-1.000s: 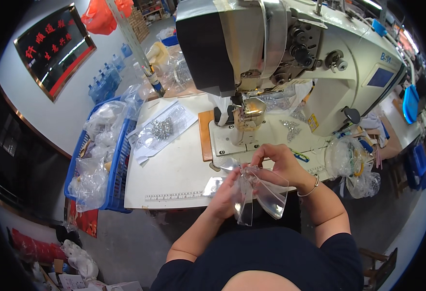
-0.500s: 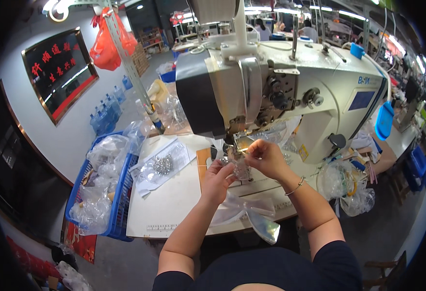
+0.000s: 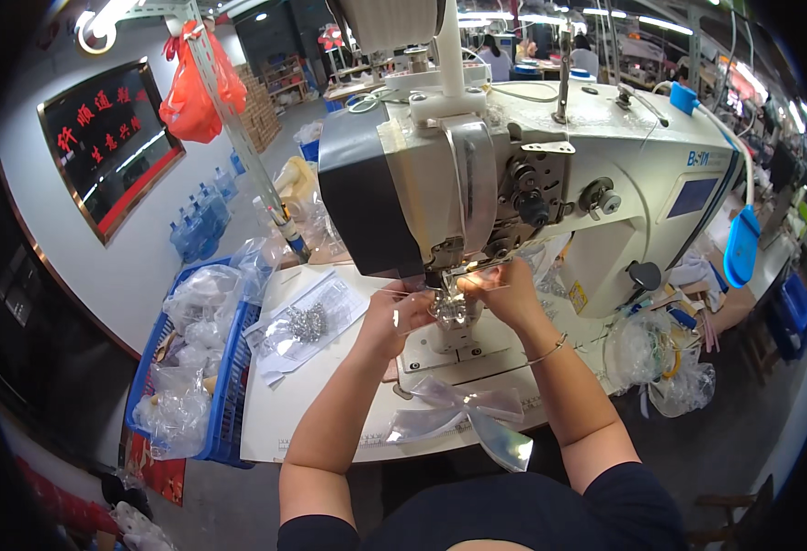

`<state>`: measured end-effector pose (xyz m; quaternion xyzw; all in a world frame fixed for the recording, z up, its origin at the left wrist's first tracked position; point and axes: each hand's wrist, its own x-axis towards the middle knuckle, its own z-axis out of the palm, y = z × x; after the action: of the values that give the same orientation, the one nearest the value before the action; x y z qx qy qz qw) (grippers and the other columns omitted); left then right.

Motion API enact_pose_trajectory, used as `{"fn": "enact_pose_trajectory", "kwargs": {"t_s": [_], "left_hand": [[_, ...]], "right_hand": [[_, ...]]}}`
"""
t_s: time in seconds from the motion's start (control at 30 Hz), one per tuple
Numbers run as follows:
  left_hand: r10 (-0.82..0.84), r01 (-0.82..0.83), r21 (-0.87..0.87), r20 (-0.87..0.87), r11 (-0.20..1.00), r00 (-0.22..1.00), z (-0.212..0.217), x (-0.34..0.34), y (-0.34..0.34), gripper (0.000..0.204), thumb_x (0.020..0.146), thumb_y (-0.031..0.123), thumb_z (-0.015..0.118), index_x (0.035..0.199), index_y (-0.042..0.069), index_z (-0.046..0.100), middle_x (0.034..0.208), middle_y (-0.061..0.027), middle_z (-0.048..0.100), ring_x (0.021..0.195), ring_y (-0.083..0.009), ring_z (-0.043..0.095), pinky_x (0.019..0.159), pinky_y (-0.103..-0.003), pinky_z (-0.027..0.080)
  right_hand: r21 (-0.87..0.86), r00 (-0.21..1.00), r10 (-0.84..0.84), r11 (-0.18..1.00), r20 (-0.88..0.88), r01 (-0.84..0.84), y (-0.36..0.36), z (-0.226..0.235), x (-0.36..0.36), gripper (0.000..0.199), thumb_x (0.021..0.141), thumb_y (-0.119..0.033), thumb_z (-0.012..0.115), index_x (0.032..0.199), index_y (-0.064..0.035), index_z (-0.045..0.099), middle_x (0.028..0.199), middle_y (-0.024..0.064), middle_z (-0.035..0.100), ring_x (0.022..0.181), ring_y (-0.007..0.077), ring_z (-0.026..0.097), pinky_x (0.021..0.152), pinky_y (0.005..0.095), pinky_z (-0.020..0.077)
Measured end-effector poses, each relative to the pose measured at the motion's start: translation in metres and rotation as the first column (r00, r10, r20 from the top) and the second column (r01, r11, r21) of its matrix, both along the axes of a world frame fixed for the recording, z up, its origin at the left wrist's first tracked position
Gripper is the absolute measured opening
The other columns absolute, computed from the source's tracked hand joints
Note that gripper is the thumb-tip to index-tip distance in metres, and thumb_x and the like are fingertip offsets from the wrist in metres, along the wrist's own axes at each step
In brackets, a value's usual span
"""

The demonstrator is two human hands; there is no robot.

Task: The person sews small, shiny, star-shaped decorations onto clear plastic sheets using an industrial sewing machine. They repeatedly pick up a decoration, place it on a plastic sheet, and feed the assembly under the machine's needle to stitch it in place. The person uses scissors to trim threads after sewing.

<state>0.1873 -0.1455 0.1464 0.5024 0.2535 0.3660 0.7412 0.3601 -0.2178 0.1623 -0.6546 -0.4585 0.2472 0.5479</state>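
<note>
Both hands are raised to the needle area of a white industrial sewing machine that stands on a pale counter. The left hand has its fingers curled and pinching the edge of a small clear plastic piece just left of the presser foot; the right hand, a thin bangle on its wrist, pinches the same piece from the right, fingertips pressed together directly under the machine head. The piece sits between the two hands at the needle, above the machine's base plate. Near the counter's front edge, between the forearms, lies a shiny translucent bow, its tails hanging over the edge. To the left on the counter rests a clear bag of small metal parts on white paper. A blue crate filled with clear plastic bags stands at the far left, touching the counter's side. More bagged goods lie to the right.
</note>
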Motion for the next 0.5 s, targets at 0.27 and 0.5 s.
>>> {"fn": "enact_pose_trajectory", "kwargs": {"t_s": [0.27, 0.5], "left_hand": [[-0.100, 0.100, -0.002, 0.023, 0.995, 0.995, 0.010, -0.003, 0.007, 0.014, 0.079, 0.001, 0.060, 0.092, -0.005, 0.058, 0.085, -0.0108, 0.062, 0.077, -0.0194, 0.063, 0.071, -0.035, 0.053], [-0.082, 0.083, -0.095, 0.016, 0.992, 0.997, -0.007, -0.003, 0.019, 0.014, 0.080, -0.003, 0.058, 0.094, -0.002, 0.056, 0.089, -0.0107, 0.063, 0.082, -0.0205, 0.063, 0.073, -0.037, 0.054]], "right_hand": [[0.121, 0.973, 0.136, 0.986, -0.185, -0.115, 0.022, -0.024, 0.014, 0.026, 0.068, -0.006, 0.076, 0.089, 0.0041, 0.064, 0.079, 0.0092, 0.067, 0.067, 0.0132, 0.062, 0.057, 0.0262, 0.0488], [0.205, 0.982, 0.161, 0.969, -0.095, -0.139, 0.028, -0.030, 0.016, 0.029, 0.069, -0.004, 0.075, 0.093, 0.0010, 0.061, 0.079, 0.0078, 0.066, 0.065, 0.0134, 0.061, 0.054, 0.0264, 0.0491]]}}
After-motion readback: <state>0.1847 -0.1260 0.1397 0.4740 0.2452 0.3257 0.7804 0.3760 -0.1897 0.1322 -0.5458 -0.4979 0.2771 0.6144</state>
